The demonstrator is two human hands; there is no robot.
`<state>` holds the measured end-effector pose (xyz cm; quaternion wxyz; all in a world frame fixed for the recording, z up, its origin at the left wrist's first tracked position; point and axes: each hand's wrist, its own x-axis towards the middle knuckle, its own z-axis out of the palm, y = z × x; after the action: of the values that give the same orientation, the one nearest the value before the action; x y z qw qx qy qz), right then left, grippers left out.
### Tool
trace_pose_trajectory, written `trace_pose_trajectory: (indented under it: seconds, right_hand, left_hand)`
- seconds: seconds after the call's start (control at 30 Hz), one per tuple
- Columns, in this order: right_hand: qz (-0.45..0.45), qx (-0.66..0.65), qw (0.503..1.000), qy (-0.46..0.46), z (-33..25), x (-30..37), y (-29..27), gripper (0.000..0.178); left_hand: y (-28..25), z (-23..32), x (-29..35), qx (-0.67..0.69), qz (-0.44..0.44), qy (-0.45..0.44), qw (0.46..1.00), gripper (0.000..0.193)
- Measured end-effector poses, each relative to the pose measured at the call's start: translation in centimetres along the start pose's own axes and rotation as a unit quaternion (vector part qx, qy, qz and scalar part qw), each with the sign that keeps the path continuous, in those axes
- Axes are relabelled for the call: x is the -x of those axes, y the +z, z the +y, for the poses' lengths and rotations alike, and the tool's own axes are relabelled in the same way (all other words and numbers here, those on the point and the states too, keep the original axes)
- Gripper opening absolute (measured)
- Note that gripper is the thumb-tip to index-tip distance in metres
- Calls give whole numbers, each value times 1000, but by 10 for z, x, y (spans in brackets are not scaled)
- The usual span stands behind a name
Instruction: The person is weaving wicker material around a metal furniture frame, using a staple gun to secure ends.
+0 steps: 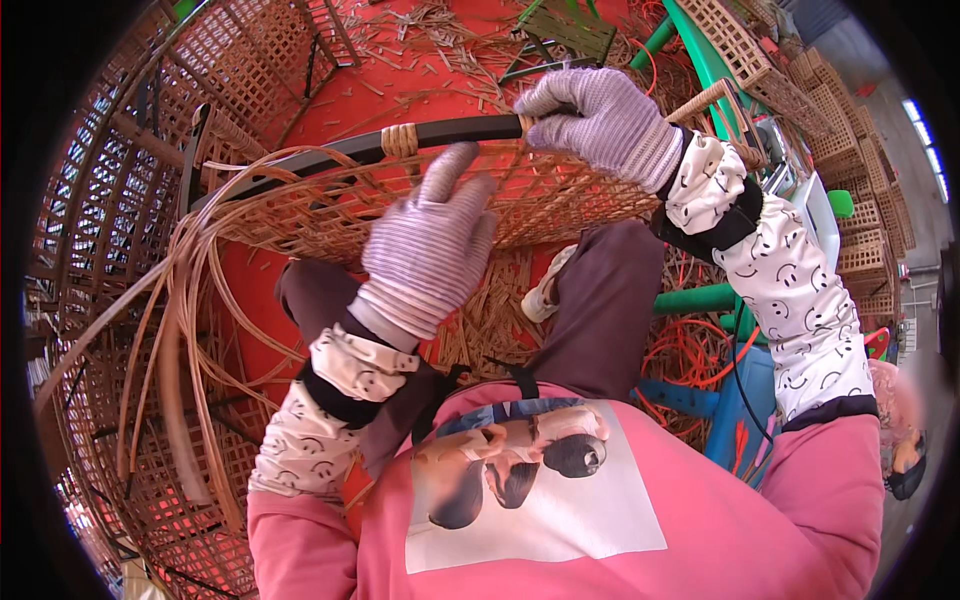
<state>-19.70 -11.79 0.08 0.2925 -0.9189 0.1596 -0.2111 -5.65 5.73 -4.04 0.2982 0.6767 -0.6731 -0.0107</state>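
Note:
A woven rattan piece (330, 200) with a black curved frame bar (455, 131) lies across in front of me, above my knees. Pale cane is wrapped round the bar at one binding (399, 140), with another wrap beside my right fingers. My right hand (605, 120), in a lilac-striped glove, is closed on the bar near its right part; the fingertips are partly hidden. Below the bar is my left hand (430, 245), gloved alike, its fingers stretched toward the bar and nothing visible in it. Long loose cane strands (190, 260) hang from the piece's left end.
Large woven rattan frames (100, 250) stand at the left. Cane scraps lie over the red floor (400, 60). To the right are green tubes (700, 300), coiled orange hose (690, 360) and a blue stool-like object (740, 390). Stacked woven baskets (860, 220) stand farther right.

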Motion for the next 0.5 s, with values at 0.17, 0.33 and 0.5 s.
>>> trace_pose_trajectory:
  seconds: [0.17,0.33,0.5]
  right_hand:
    - [-21,-12,999,23,2,-3,-1,20]
    - [-64,15,998,16,-3,4,-2,24]
    - [-40,6,999,15,-2,4,0,24]
  left_hand:
    - [35,-5,-16,-70,-61,-53,994,15]
    - [63,-11,6,41,-27,-58,997,9]
    - [67,-7,1,196,37,-45,979,12]
